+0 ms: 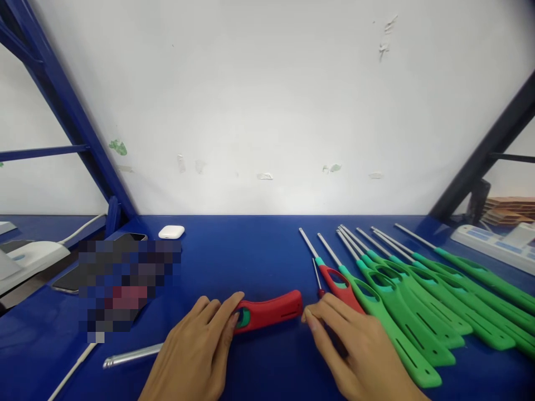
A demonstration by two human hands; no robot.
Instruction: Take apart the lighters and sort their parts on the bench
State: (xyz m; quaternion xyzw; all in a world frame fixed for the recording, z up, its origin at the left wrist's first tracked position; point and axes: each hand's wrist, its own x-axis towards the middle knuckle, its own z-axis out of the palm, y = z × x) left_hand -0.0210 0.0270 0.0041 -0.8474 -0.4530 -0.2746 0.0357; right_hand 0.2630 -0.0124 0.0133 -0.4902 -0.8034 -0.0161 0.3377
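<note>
**Operator:** Both hands rest on one part. Left hand (196, 345) lies with fingers together and slightly curled over the teal-trigger end of the red plastic lighter handle (267, 312); it covers that end rather than clamping it. Right hand (355, 345) has its fingertips just at the handle's opposite end, fingers loosely extended, enclosing nothing.

**Inspector:** Location of the part?

**Operator:** Flat on the blue work surface (251, 250), lying crosswise between the two hands, with no metal tube fitted. One loose silver metal tube (134, 355) lies near the left wrist, apart from the handle.

**Inspector:** Status of completed units?

**Operator:** One assembled red long-nosed lighter (334, 281) and a row of assembled green long-nosed lighters (418, 301) lie side by side at the right. By my judgement, that row is finished and the handle in hand is not yet assembled. A white earbud case (171, 231) sits at the rear.
</note>
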